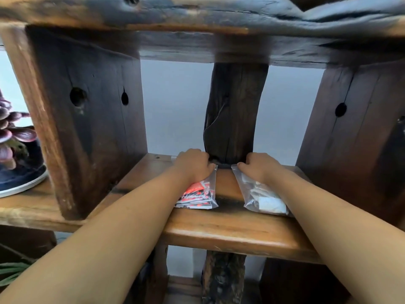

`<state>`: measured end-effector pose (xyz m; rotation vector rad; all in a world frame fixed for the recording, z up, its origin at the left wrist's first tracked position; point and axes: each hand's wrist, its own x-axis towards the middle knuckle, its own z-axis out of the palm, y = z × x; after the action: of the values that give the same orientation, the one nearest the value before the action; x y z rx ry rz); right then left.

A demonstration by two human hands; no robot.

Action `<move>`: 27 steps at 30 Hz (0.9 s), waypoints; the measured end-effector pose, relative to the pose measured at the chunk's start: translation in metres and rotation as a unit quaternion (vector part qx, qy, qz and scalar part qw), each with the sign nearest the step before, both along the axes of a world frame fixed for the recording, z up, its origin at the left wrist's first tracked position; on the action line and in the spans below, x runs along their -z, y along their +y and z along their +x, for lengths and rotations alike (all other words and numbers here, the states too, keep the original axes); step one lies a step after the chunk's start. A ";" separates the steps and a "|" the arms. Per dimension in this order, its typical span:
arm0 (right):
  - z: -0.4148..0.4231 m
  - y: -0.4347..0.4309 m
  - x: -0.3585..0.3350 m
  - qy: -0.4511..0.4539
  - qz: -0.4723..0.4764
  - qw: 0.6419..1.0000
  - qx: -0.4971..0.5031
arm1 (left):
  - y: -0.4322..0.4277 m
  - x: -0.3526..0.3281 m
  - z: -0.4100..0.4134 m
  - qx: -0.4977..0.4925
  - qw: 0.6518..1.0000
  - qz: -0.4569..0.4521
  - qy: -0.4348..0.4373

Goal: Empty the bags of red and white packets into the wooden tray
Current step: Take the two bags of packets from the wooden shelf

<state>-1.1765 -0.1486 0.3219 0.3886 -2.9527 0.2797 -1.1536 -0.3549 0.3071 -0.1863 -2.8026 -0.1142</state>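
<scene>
Lying on the wooden shelf (230,233), two clear bags sit near each other. The left hand (192,165) grips the bag of red packets (200,197); the right hand (259,167) grips the bag of white packets (266,200).

Under the left grip (194,166), the clear plastic bag of red packets (198,195) shows bright red-orange with white and black print. Under the right grip (258,167), the clear plastic bag of white packets (264,199) is white and pale grey. Below both grips, the thick wooden shelf board (221,232) is warm brown with a dark, blackened streak between the bags. Beyond the grips, the rough wooden post (235,110) is near-black brown. Far left of the left grip, a purple succulent (13,132) sits in a dark blue pot (22,174) with a white rim.
</scene>
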 end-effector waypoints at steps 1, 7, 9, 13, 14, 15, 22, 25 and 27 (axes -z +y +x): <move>0.000 0.001 0.000 -0.007 0.011 1.000 0.001 | 0.000 -0.001 0.001 -0.005 1.000 -0.007 0.000; 0.018 0.013 -0.011 0.052 0.003 0.998 -0.024 | -0.003 -0.021 0.018 -0.003 1.000 0.004 0.003; 0.030 0.017 -0.020 0.078 -0.002 0.996 -0.035 | -0.002 -0.033 0.026 -0.002 1.000 0.000 0.018; 0.053 0.021 -0.045 0.088 -0.021 0.995 -0.045 | 0.002 -0.061 0.052 0.006 0.998 -0.001 0.064; 0.060 0.022 -0.052 0.089 -0.028 0.995 -0.045 | 0.003 -0.068 0.059 0.007 0.997 -0.004 0.071; 0.068 0.022 -0.059 0.092 -0.037 0.994 -0.046 | 0.003 -0.074 0.068 0.007 0.997 -0.007 0.077; 0.149 0.014 -0.088 0.131 -0.062 0.987 -0.074 | 0.002 -0.111 0.142 0.029 0.996 -0.007 0.086; 0.187 0.007 -0.098 0.147 -0.061 0.983 -0.087 | -0.005 -0.123 0.184 0.021 0.995 -0.003 0.093; 0.210 0.004 -0.105 0.152 -0.079 0.981 -0.088 | -0.011 -0.131 0.211 0.009 0.995 0.013 0.101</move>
<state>-0.9665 -0.1447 0.4266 0.6133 -2.5816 0.4305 -0.9430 -0.3663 0.4384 -0.2036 -2.5973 -0.1285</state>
